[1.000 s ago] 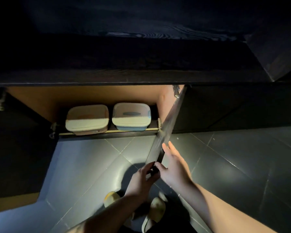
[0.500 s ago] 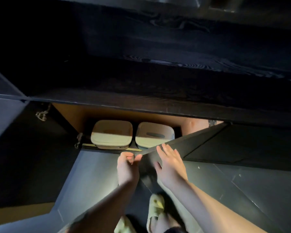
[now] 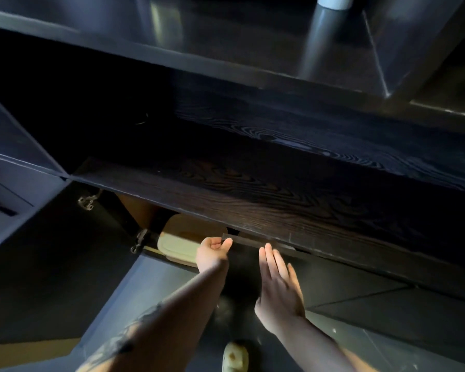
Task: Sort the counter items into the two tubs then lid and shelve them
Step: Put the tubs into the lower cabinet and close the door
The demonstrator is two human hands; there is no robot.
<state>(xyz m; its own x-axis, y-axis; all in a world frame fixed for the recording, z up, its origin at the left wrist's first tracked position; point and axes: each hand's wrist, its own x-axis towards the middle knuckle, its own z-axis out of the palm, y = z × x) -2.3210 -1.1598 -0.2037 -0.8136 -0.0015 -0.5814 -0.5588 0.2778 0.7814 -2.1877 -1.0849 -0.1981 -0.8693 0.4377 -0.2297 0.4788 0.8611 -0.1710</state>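
A cream lidded tub sits on the low cabinet shelf, seen through the narrow gap left by the dark right cabinet door. The second tub is hidden behind that door. My left hand curls its fingers round the door's free top edge. My right hand lies flat with straight fingers against the door's outer face.
The dark wood-grain countertop overhangs the cabinet just above my hands. The left cabinet door stands swung open, its hinge beside the tub. Grey floor tiles and a yellow slipper lie below.
The right cabinet door has swung almost closed, covering the right tub. Both hands moved with it toward the cabinet, and the view tilted up to show more countertop.
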